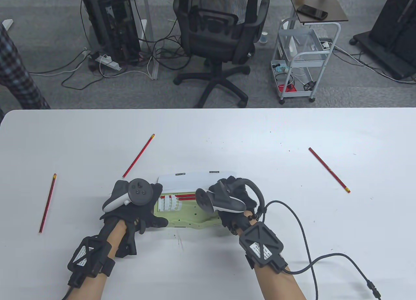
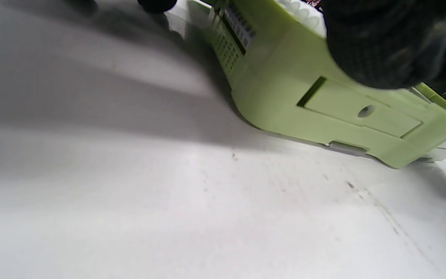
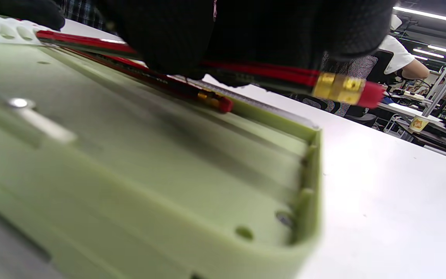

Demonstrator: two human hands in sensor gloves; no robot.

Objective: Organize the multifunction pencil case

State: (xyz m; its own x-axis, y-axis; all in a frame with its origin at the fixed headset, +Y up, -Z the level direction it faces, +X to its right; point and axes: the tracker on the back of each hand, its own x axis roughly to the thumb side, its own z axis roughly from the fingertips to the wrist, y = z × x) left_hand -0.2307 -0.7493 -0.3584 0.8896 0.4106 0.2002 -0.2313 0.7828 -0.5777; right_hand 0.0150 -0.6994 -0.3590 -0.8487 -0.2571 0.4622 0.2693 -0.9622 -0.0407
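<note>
The green pencil case (image 1: 182, 217) lies open on the white surface (image 1: 227, 137), close to the near edge, its white lid (image 1: 185, 183) standing up at the back. Both hands are on it. The left hand (image 1: 136, 206) sits at the case's left end, fingers curled over that end and thumb lying along the front edge; the left wrist view shows a dark gloved finger resting on the green shell, so the grip there is on the case itself. The right hand (image 1: 232, 196) is over the right half of the case, and the right wrist view gives it away: its grip is closed on a red pencil (image 3: 277, 73), pinched between gloved fingers (image 3: 168, 35), the brass ferrule and red eraser poking out past the case's right end, the shaft held just above the tray. Below it, a second red pencil (image 3: 161, 83) already lies in the tray along the far wall, near the white ridged holder (image 3: 2, 31).

Out on the surface, three more red pencils lie loose: one far left (image 1: 47, 203), one slanting behind the left hand (image 1: 138, 156), one well off to the right (image 1: 329, 170). A black cable (image 1: 305, 248) trails from the right wrist.
</note>
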